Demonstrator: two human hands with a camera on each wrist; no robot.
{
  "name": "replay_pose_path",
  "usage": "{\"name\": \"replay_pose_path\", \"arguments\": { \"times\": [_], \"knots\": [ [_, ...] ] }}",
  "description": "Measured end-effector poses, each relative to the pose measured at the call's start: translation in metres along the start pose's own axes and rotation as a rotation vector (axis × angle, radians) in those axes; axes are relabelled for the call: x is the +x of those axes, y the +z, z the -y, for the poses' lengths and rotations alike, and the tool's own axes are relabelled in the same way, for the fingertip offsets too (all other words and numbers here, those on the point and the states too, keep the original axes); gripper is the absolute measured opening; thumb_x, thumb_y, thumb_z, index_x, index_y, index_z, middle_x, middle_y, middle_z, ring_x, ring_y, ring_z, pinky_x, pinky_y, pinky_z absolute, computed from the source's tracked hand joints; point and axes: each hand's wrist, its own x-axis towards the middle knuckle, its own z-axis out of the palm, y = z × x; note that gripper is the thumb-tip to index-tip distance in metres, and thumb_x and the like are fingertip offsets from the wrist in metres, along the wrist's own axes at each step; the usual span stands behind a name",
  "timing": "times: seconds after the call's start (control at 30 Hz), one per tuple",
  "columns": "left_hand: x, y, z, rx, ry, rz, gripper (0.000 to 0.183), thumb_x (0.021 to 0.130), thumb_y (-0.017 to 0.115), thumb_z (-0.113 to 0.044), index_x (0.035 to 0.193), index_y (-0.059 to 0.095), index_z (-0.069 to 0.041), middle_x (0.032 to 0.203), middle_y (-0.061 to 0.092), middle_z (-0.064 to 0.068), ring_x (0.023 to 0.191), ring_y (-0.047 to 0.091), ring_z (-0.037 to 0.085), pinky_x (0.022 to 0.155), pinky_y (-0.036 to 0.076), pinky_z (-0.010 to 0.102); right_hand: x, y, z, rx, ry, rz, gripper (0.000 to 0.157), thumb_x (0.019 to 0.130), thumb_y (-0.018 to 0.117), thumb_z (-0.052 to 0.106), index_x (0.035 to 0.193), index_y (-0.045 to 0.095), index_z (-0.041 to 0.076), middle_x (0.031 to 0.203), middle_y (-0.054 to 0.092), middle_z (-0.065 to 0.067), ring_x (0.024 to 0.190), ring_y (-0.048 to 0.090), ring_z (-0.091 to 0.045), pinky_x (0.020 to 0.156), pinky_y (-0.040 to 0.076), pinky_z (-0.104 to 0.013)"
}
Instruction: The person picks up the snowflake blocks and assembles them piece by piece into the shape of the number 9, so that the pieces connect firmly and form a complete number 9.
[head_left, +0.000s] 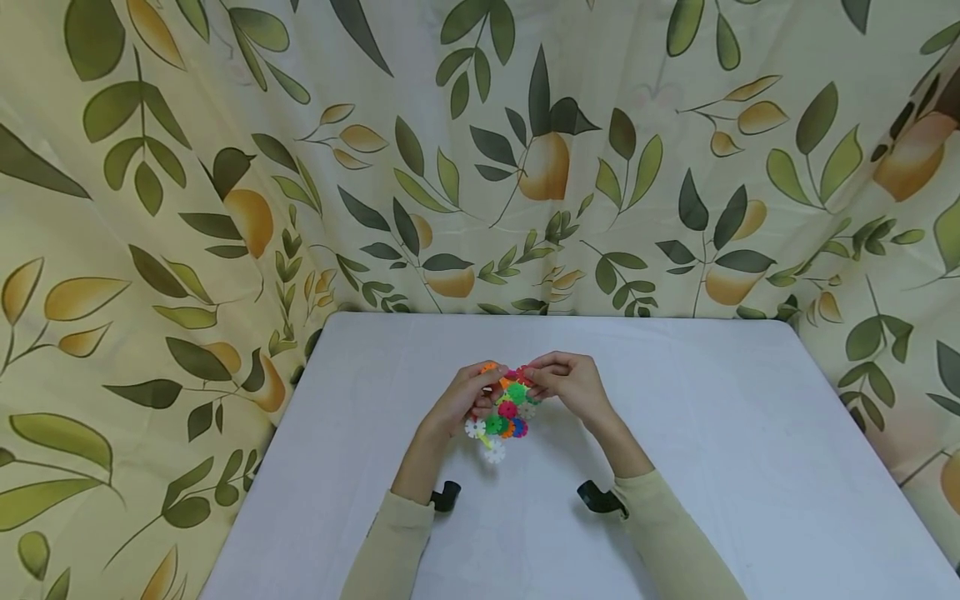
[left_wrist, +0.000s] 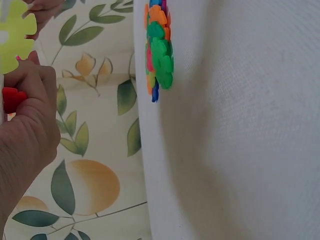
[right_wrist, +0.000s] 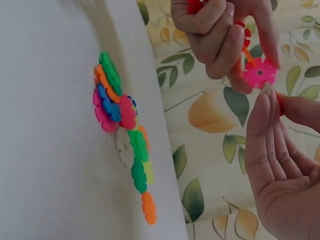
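Both hands are raised over the table's middle, working on notched plastic flower discs. In the right wrist view, my right hand [right_wrist: 280, 150] pinches a red disc [right_wrist: 281, 105] between thumb and fingertips, against a pink disc [right_wrist: 260, 73]. My left hand [head_left: 467, 396] grips linked discs, with a red one [left_wrist: 13, 100] and a lime disc [left_wrist: 17, 37] showing in the left wrist view. An orange disc, edge-on, runs from the left fingers to the pink one. Fingers hide much of the linked piece.
Loose discs lie in a small pile on the white table [head_left: 360, 500] below the hands, including a green disc [right_wrist: 111, 72], a grey disc [right_wrist: 124, 146] and an orange disc [right_wrist: 148, 208]. A leaf-and-fruit patterned curtain [head_left: 480, 233] stands behind the table's far edge.
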Motion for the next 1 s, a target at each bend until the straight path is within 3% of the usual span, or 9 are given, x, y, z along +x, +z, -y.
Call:
{"name": "replay_pose_path", "arguments": {
  "times": [0.2, 0.47, 0.8, 1.0],
  "knots": [
    [-0.0008, 0.0015, -0.0002, 0.031, 0.017, 0.046, 0.024, 0.109, 0.054, -0.032, 0.101, 0.057, -0.009, 0.068, 0.044, -0.001, 0.046, 0.031, 0.003, 0.042, 0.027, 0.015, -0.0003, -0.0007, -0.0001, -0.008, -0.004, 0.002, 0.028, 0.097, 0.075, 0.015, 0.109, 0.071, -0.010, 0.094, 0.077, -0.018, 0.081, 0.075, -0.046, 0.072, 0.064, -0.041],
    [0.0010, 0.0025, 0.0006, -0.006, 0.007, 0.079, 0.037, 0.110, 0.051, -0.031, 0.106, 0.043, 0.005, 0.065, 0.041, -0.003, 0.044, 0.032, 0.002, 0.040, 0.027, 0.015, -0.0030, -0.0019, 0.0019, -0.004, -0.005, -0.002, 0.026, 0.097, 0.075, 0.014, 0.109, 0.071, -0.009, 0.094, 0.077, -0.018, 0.074, 0.076, -0.034, 0.073, 0.064, -0.045],
    [0.0014, 0.0037, 0.0014, 0.004, 0.002, 0.090, 0.032, 0.112, 0.047, -0.029, 0.109, 0.044, 0.002, 0.067, 0.041, -0.002, 0.045, 0.032, 0.003, 0.041, 0.028, 0.015, -0.0034, -0.0027, 0.0020, 0.004, -0.012, 0.001, 0.028, 0.097, 0.075, 0.014, 0.109, 0.070, -0.010, 0.094, 0.077, -0.018, 0.072, 0.076, -0.027, 0.072, 0.064, -0.040],
    [0.0012, 0.0048, 0.0010, 0.023, 0.003, 0.105, 0.028, 0.112, 0.047, -0.030, 0.103, 0.046, -0.003, 0.067, 0.041, -0.001, 0.045, 0.031, 0.004, 0.041, 0.028, 0.015, -0.0029, -0.0030, 0.0020, 0.003, -0.017, 0.011, 0.025, 0.096, 0.076, 0.012, 0.107, 0.071, -0.010, 0.095, 0.077, -0.020, 0.069, 0.076, -0.024, 0.069, 0.064, -0.037]
  ]
}}
